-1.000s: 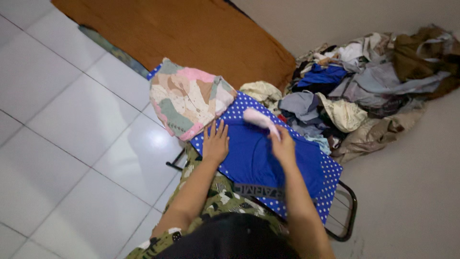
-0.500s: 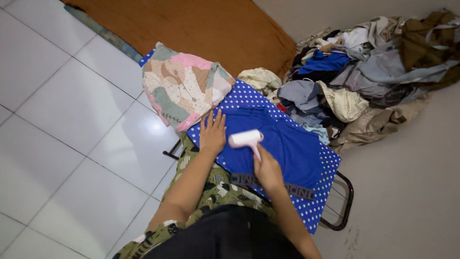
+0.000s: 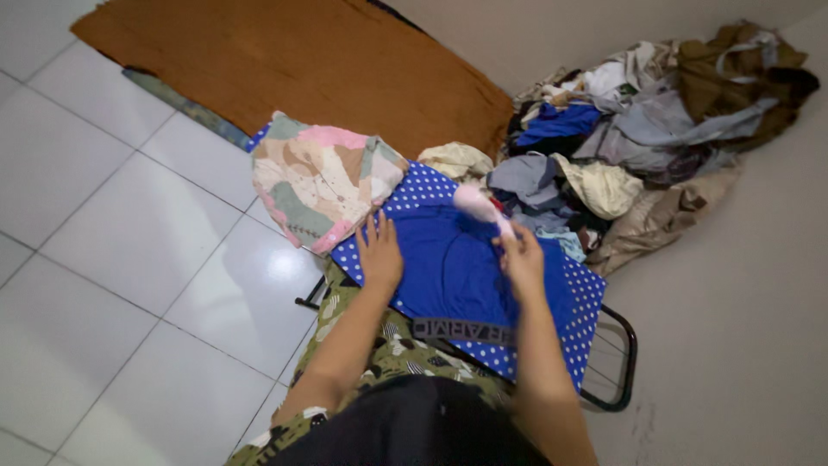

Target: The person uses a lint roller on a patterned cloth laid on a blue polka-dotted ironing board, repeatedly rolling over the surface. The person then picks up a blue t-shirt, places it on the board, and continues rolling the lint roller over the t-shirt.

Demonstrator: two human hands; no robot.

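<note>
While the left hand (image 3: 380, 256) lies flat, fingers spread, on the blue garment (image 3: 448, 272), the right hand (image 3: 522, 259) grips a pink handheld iron (image 3: 477, 205) (apparently a steamer); its long axis runs up-left from the fingers.

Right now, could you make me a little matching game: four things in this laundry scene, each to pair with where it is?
Things:
1. left hand
2. pink handheld steamer
3. patchwork folded cloth
4. clothes pile

Places:
A. on the floor by the wall
B. held in the right hand
C. flat on the blue garment
D. at the far end of the polka-dot board

Pairs: 1-C, 2-B, 3-D, 4-A
</note>
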